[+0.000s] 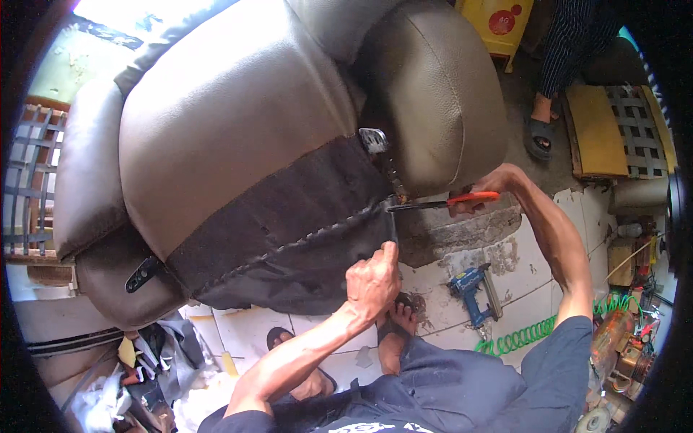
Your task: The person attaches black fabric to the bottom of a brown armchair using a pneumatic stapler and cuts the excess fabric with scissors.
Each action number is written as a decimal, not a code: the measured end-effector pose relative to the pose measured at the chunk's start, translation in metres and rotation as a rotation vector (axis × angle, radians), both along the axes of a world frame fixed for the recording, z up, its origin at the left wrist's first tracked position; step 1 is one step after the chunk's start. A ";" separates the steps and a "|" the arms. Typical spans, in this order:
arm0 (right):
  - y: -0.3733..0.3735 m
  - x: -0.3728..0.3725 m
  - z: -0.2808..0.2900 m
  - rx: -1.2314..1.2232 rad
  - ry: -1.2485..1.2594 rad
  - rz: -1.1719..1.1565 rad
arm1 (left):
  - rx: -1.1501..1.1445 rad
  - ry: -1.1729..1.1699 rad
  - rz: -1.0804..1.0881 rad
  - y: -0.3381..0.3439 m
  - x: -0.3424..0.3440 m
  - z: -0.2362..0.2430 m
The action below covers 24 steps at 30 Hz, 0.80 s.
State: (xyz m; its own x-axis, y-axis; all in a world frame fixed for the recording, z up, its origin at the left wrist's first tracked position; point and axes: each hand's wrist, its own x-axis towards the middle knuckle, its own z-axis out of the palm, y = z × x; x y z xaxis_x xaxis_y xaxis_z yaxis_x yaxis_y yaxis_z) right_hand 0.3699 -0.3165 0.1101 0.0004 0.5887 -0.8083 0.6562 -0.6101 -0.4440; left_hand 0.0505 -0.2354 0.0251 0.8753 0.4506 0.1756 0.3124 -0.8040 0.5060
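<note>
My left hand [373, 281] is closed, pinching the edge of a black fabric panel [317, 270] and drawing it taut toward me. In my right hand [498, 182] is a pair of scissors [478, 198] with orange-red handles. Their dark blades reach left to the fabric edge, just above my left hand. A line of pale stitches or staples runs along the black fabric, which joins the brown leather-like upholstery [231, 108] of a large seat part. A metal bracket [374, 140] sticks out near the fabric's upper right corner; another bracket [141, 274] is at lower left.
On the tiled floor lies a blue air stapler [476, 294] with a green coiled hose [523, 335]. Tools and clutter fill the right side; scraps [159, 375] lie lower left. Another person's sandalled foot [540, 137] and a webbed frame [613, 130] are at upper right.
</note>
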 end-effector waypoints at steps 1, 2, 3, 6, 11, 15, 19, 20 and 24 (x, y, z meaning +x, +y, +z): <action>0.003 -0.002 -0.002 -0.037 -0.036 -0.003 | -0.005 -0.007 0.009 -0.003 0.002 -0.002; 0.007 -0.003 -0.005 -0.072 -0.069 -0.002 | -0.008 -0.012 0.021 -0.005 0.002 -0.002; 0.003 0.010 -0.029 -0.015 -0.042 -0.027 | -0.010 -0.017 0.004 -0.004 0.001 -0.001; -0.010 0.047 -0.087 0.117 0.036 -0.089 | -0.002 -0.037 -0.012 -0.007 0.003 0.000; -0.015 0.030 -0.078 0.125 0.102 -0.113 | 0.143 0.024 -0.025 -0.009 0.007 -0.001; -0.011 -0.009 -0.068 0.086 -0.165 -0.028 | 0.093 0.009 -0.024 -0.008 0.005 -0.006; -0.013 -0.006 -0.060 0.287 -0.011 0.093 | 0.103 -0.004 -0.058 -0.008 0.003 -0.004; -0.014 -0.003 -0.057 0.261 -0.019 0.087 | 0.101 -0.013 -0.074 -0.007 0.000 -0.001; 0.000 -0.019 -0.025 0.171 -0.002 0.016 | 0.146 -0.023 -0.074 -0.005 -0.014 0.002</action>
State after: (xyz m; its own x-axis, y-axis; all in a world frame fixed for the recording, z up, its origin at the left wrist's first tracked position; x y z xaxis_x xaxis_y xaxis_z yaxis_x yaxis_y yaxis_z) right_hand 0.3509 -0.3169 0.0854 -0.0083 0.7179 -0.6961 0.6662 -0.5152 -0.5392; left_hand 0.0369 -0.2400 0.0275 0.9002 0.3533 0.2545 0.2393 -0.8898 0.3886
